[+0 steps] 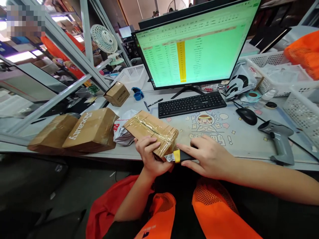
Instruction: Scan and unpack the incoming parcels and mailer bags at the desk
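Observation:
A small brown cardboard box [152,127], wrapped in shiny clear tape, is tilted over the front edge of the desk. My left hand [151,156] is closed around its near left side, fingers on top and thumb below. In my right hand [206,154] is a black and yellow utility knife [180,156], gripped by its handle. The knife's blade end points left and lies against the taped near corner of the box. Whether the blade has cut the tape cannot be made out.
Left of my hands stand two larger cardboard boxes [91,131], a white plastic bag [124,127] and a small box [116,94]. Beyond are a keyboard [191,104] and monitor [199,49]. A mouse [246,116], barcode scanner [279,141] and white baskets [274,71] are at right.

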{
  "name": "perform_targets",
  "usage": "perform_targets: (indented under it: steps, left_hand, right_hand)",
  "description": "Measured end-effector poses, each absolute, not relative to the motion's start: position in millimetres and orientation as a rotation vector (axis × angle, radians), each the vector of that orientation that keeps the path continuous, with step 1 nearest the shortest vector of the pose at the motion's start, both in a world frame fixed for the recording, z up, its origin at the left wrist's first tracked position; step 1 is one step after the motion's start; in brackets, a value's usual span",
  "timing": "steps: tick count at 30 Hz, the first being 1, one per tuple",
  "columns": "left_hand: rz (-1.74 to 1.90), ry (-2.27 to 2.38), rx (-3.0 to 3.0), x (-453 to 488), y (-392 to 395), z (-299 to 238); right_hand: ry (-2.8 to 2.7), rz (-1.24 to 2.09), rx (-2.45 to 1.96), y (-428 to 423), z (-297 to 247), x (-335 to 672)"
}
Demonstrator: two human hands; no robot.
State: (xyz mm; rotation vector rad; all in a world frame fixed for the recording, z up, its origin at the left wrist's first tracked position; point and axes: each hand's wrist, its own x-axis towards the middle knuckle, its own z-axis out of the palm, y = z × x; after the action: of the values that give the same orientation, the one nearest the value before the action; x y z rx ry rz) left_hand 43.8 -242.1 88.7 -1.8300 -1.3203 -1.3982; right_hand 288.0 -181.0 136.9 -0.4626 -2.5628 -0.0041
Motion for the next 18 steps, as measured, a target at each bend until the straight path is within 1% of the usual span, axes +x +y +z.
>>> perform_targets:
  steps: [7,12,18]
  left_hand:
    - [-1.378,-1.314,-1.812,45.5,-244.3,91.7]
    - [-1.417,-1.314,-1.800,45.1,-242.6,90.1]
    - [-1.410,-1.348,-1.776,46.8,-244.7,90.4]
  right_hand:
    - [-2.548,-0.086,-0.539,-179.8,153.6,294.1]
    - [-2.627,-0.071,-0.484,-187.8,155.8,290.4]
    - [-2.625,-0.093,-0.552,-186.3,158.7,291.1]
